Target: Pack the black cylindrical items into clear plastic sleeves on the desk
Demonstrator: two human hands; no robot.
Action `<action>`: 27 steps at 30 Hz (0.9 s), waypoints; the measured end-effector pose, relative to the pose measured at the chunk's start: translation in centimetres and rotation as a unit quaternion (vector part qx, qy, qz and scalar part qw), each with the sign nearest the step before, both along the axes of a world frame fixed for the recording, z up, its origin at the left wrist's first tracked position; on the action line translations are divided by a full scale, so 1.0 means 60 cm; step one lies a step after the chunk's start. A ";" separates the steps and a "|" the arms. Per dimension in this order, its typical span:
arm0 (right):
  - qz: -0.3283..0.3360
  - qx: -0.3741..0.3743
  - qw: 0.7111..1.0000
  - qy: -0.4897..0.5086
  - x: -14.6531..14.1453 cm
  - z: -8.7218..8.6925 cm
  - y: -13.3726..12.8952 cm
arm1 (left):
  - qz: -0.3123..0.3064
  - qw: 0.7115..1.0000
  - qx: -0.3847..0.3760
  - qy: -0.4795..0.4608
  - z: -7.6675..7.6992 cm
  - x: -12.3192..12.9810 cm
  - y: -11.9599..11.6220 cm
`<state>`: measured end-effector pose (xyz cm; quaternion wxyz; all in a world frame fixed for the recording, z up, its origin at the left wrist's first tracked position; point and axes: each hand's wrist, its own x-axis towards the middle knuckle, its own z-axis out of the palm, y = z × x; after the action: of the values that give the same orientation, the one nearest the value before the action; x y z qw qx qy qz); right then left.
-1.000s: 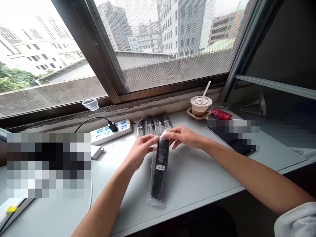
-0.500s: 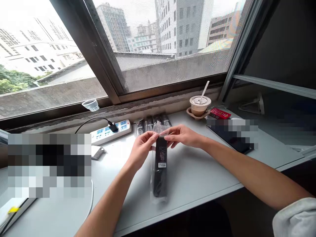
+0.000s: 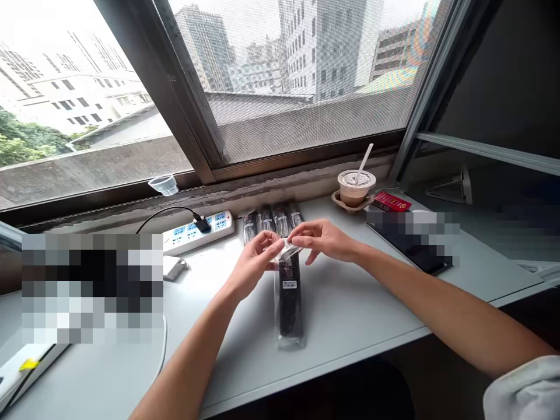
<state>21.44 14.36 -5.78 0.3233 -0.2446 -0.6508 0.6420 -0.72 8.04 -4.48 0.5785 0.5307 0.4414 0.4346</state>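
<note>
Four wrapped packets (image 3: 265, 219) lie right of the power strip (image 3: 201, 238); one more clear bag (image 3: 291, 344), black item (image 3: 290, 309) inside, is nearer me than that strip, fingers of my left hand (image 3: 250, 265) and right hand (image 3: 329, 240) pinching its top; whether it's sealed, I can't tell.

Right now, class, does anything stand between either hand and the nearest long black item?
Only the clear bag: the left hand and right hand pinch its top end, with the black item inside. Nothing else visible intervenes.
</note>
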 end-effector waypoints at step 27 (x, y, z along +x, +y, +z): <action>-0.119 -0.031 0.991 0.055 -0.005 -0.004 0.019 | -0.038 0.997 -0.052 0.037 -0.001 -0.001 0.011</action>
<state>21.13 15.48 -6.04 0.4252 -0.2945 -0.5775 0.6316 -0.78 8.70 -4.53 0.6045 0.5317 0.4647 0.3686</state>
